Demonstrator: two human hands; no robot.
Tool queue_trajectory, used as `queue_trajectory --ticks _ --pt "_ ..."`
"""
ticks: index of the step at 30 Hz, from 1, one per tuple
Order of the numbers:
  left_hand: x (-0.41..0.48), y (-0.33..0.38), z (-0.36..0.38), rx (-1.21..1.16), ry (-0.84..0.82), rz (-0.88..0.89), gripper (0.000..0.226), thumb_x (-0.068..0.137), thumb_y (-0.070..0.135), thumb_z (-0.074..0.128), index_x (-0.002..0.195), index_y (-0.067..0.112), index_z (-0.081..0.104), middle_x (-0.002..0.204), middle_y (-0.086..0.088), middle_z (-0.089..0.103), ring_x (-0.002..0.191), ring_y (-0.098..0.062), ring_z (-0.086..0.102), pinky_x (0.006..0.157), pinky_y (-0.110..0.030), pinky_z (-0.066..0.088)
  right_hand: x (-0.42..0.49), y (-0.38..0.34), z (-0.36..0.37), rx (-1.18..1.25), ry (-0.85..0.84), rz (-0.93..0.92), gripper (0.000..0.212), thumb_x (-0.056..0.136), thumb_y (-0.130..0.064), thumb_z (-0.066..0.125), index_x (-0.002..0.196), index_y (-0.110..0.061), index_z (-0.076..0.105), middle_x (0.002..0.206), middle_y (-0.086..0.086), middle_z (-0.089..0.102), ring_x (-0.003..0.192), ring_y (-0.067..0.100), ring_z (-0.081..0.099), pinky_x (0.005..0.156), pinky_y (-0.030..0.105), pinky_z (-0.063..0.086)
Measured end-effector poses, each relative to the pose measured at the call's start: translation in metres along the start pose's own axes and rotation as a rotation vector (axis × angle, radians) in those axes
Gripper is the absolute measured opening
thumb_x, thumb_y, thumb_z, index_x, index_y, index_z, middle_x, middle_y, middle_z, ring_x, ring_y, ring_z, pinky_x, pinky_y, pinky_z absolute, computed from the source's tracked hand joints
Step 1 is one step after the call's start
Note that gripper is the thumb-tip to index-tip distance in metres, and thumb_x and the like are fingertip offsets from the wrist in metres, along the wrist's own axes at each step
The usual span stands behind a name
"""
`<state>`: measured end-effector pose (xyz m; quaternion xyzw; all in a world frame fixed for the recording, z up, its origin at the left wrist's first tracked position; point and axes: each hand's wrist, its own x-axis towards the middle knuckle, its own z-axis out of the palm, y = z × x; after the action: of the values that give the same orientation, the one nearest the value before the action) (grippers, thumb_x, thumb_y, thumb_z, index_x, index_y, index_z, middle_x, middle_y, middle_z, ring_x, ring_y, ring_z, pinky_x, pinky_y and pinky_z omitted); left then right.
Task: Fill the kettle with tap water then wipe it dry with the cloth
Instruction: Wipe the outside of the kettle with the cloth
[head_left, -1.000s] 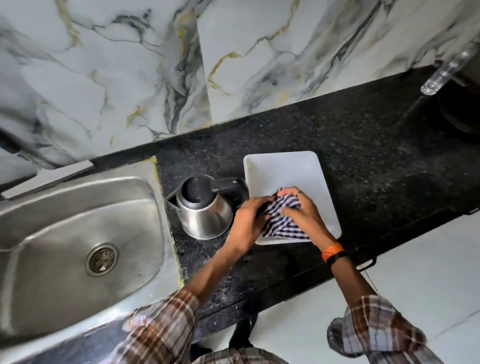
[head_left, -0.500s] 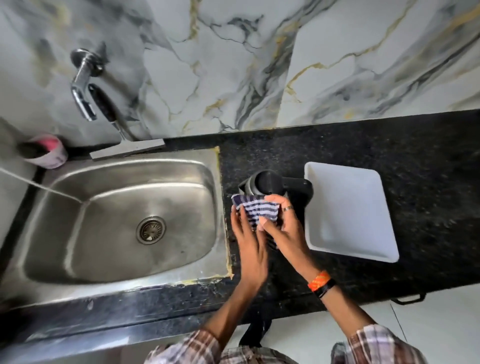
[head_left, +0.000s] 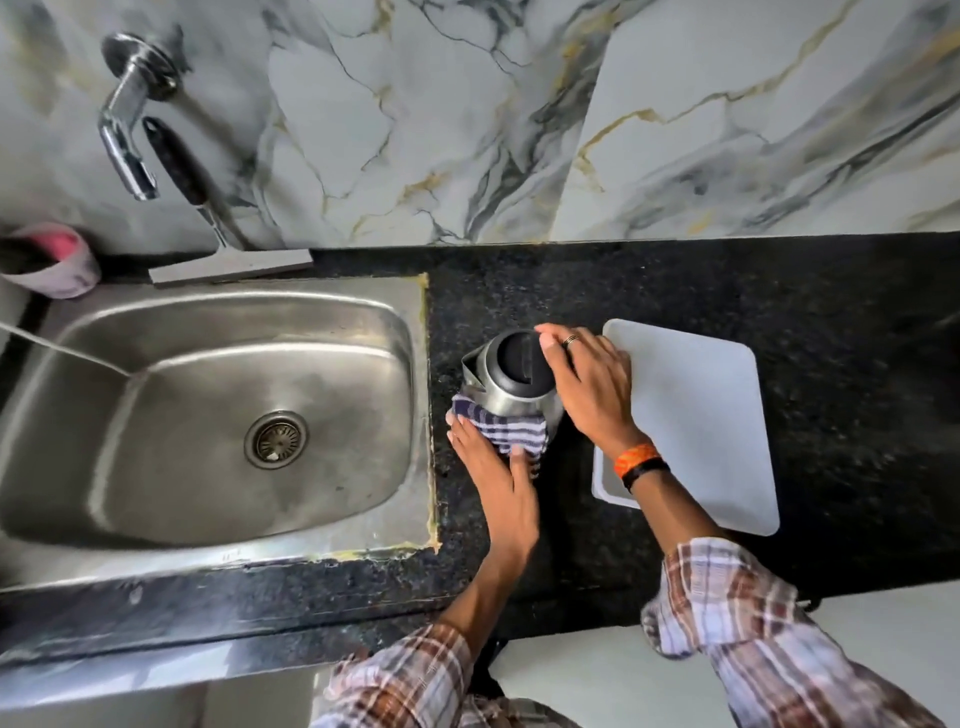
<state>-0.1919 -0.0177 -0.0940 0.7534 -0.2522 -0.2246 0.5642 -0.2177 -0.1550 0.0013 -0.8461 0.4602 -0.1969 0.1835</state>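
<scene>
A steel kettle (head_left: 498, 395) with a black lid stands upright on the black counter, between the sink and a white tray. My right hand (head_left: 587, 384) grips its right side, covering the handle, with a finger on the lid. The blue-and-white checked cloth (head_left: 498, 428) lies against the kettle's near lower wall. My left hand (head_left: 498, 478) presses the cloth there, fingers flat on it. The tap (head_left: 127, 135) juts from the marble wall at the far left, above the sink.
The steel sink (head_left: 363, 332) fills the left half. A squeegee (head_left: 228, 265) leans on the wall behind it, with a pink-and-white cup (head_left: 57, 260) at the far left. The white tray (head_left: 696, 426) lies right of the kettle. The counter's front edge runs below my forearms.
Both hands lifted the cloth off the white tray and carried it left to the kettle. My right hand has let go of the cloth and taken the kettle; my left keeps the cloth.
</scene>
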Motion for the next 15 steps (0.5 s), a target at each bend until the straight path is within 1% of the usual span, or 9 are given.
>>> queue_trajectory --ticks 1,3,4,6,8,9,11,13,15 --pt "0.008 0.004 0.003 0.002 0.026 -0.015 0.075 0.106 0.05 0.029 0.162 0.014 -0.007 0.17 0.002 -0.016 0.161 -0.022 -0.016 0.131 -0.039 -0.008 0.0 0.0 0.002 -0.025 -0.002 -0.004 0.043 0.103 -0.054 0.036 0.128 -0.036 0.066 0.126 -0.005 0.071 0.116 0.025 0.063 0.098 0.047 0.044" --pt "0.026 0.007 0.006 0.042 0.099 0.035 0.075 0.106 0.055 0.026 0.164 0.013 0.001 0.173 0.001 -0.005 0.162 -0.024 -0.007 0.131 -0.03 -0.006 0.001 0.001 0.006 -0.109 0.002 -0.027 0.05 0.099 -0.061 0.033 0.129 -0.036 0.063 0.125 -0.004 0.071 0.113 0.026 0.063 0.096 0.047 0.044" --pt "0.033 0.005 0.005 0.052 0.129 0.074 0.075 0.106 0.057 0.025 0.164 0.014 0.005 0.172 0.001 0.002 0.162 -0.025 0.0 0.131 -0.032 -0.002 0.001 0.003 0.008 -0.149 0.002 -0.042 0.051 0.098 -0.063 0.034 0.131 -0.036 0.062 0.125 -0.004 0.07 0.112 0.027 0.062 0.095 0.047 0.043" --pt "0.041 -0.004 0.003 0.04 0.153 0.109 0.074 0.105 0.059 0.024 0.163 0.015 0.01 0.172 -0.001 0.011 0.162 -0.024 0.01 0.132 -0.042 0.007 0.001 0.006 0.012 -0.214 0.0 -0.062 0.055 0.096 -0.066 0.036 0.134 -0.034 0.061 0.125 -0.002 0.07 0.109 0.029 0.061 0.092 0.047 0.042" --pt "0.04 -0.009 0.0 -0.026 0.152 0.048 0.073 0.105 0.058 0.025 0.163 0.014 0.014 0.172 -0.006 0.016 0.161 -0.023 0.015 0.131 -0.052 0.014 0.001 0.007 0.015 -0.238 0.011 -0.064 0.057 0.095 -0.068 0.037 0.134 -0.034 0.061 0.124 -0.002 0.07 0.106 0.03 0.061 0.089 0.047 0.043" --pt "0.038 -0.009 0.0 -0.063 0.153 0.008 0.072 0.105 0.057 0.026 0.163 0.014 0.016 0.172 -0.007 0.017 0.161 -0.022 0.016 0.13 -0.055 0.016 0.001 0.007 0.016 -0.241 0.017 -0.065 0.057 0.095 -0.069 0.038 0.134 -0.033 0.061 0.123 -0.002 0.07 0.104 0.03 0.061 0.087 0.046 0.043" --pt "0.039 -0.004 0.001 -0.108 0.164 0.002 0.065 0.107 0.051 0.026 0.163 0.018 0.018 0.172 -0.004 0.019 0.161 -0.021 0.016 0.129 -0.056 0.016 0.002 0.007 0.017 -0.245 0.024 -0.065 0.057 0.095 -0.069 0.039 0.134 -0.033 0.061 0.121 -0.001 0.07 0.102 0.029 0.06 0.085 0.046 0.042" --pt "0.048 0.008 0.002 -0.127 0.179 0.074 0.055 0.111 0.038 0.027 0.163 0.024 0.019 0.172 0.005 0.021 0.16 -0.018 0.018 0.13 -0.053 0.017 0.002 0.009 0.018 -0.251 0.023 -0.068 0.056 0.095 -0.068 0.039 0.134 -0.033 0.06 0.12 -0.002 0.07 0.102 0.029 0.06 0.085 0.046 0.042" --pt "0.063 0.016 -0.003 -0.192 0.172 0.08 0.05 0.111 0.03 0.028 0.161 0.025 0.027 0.167 0.013 0.029 0.157 -0.013 0.026 0.129 -0.048 0.022 0.002 0.01 0.019 -0.257 0.034 -0.071 0.055 0.095 -0.066 0.04 0.134 -0.034 0.06 0.12 -0.002 0.07 0.102 0.028 0.059 0.084 0.046 0.042"
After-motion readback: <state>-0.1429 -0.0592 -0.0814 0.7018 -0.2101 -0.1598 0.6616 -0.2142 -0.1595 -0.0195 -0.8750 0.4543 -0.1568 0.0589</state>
